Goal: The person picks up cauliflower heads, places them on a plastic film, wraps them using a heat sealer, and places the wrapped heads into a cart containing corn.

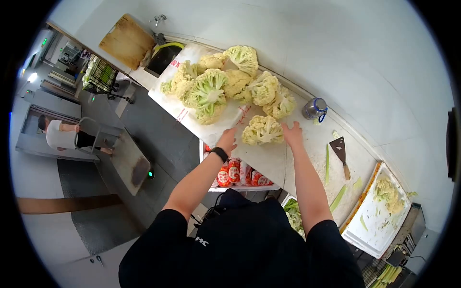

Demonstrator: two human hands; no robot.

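Observation:
A cauliflower head (262,130) sits on the pale counter between my two hands. My left hand (227,140), with a black band at the wrist, is to its left with fingers apart, a small gap short of it. On the other side my right hand (292,134) has its fingers spread, fingertips right by the florets. Neither hand holds anything. Behind them a pile of cauliflower (210,91) lies partly on a white sheet with red print (161,91), some heads showing their cut stems.
A steel flask (314,109), a scraper (340,154) and green stalk pieces (327,164) are on the right. Beyond is a white foam tray (355,231) with cauliflower. Red-wrapped packages (234,170) fill a crate below the counter. At far left a person (62,134) stands by a flat cart (126,161).

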